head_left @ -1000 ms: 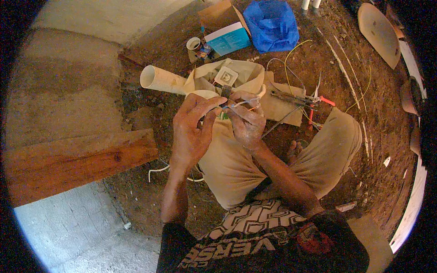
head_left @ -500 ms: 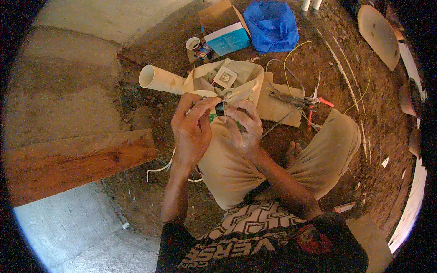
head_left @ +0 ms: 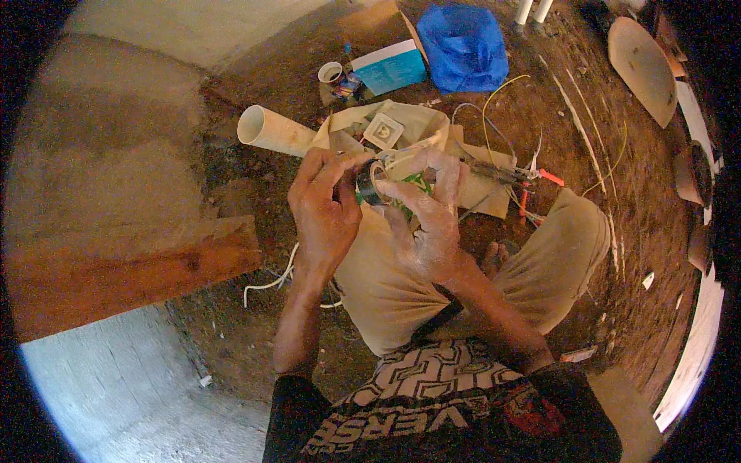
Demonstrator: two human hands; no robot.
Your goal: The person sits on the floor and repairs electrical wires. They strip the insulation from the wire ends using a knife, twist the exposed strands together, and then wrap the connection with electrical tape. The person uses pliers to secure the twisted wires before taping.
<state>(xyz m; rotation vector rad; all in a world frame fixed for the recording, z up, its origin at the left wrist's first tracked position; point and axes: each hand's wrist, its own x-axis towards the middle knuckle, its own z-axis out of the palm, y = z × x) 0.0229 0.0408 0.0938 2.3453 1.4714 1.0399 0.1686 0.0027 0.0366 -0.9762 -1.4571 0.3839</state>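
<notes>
Pinching a black, ring-shaped plastic-tape roll (head_left: 366, 193) in the left hand (head_left: 324, 212) over beige cloth trousers (head_left: 386, 282), with the right hand (head_left: 431, 235) wide-fingered alongside; likely light, tacky, best held by its rim.

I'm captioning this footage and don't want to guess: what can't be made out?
All in the head view:
- Small green-patterned item: partly hidden by the right hand; its kind is unclear.
- Round black tape roll: partly covered by fingers of the left hand.
- Two white pipes: cut off by the top edge.
- Blue-and-white cardboard box: bottom hidden by its near side.
</notes>
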